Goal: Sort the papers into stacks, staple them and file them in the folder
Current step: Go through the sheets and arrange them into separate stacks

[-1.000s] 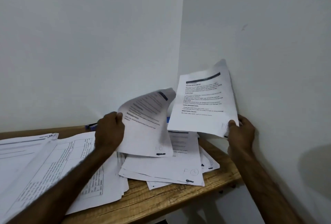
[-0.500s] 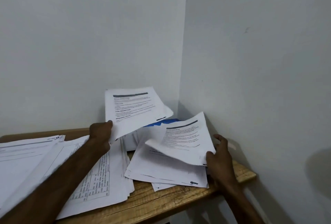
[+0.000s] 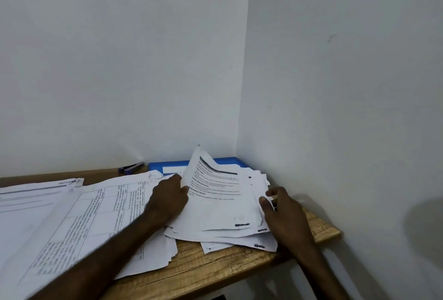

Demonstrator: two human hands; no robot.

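Bare wood at the front of the table (image 3: 215,268) between two piles, big paper pile (image 3: 72,215) covering the left, smaller paper pile (image 3: 227,236) on the right, lifted sheet (image 3: 215,203) sticking up, blue folder (image 3: 167,163) and stapler (image 3: 133,167) against the back wall (image 3: 119,60), side wall (image 3: 335,108) close by.

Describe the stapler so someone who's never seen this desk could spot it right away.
Start at the wooden table pushed into the wall corner and follow its back edge. Just left of the blue folder, by the wall, lies the stapler. It is the only small dark object there; its neighbours are white papers and the flat bright folder.
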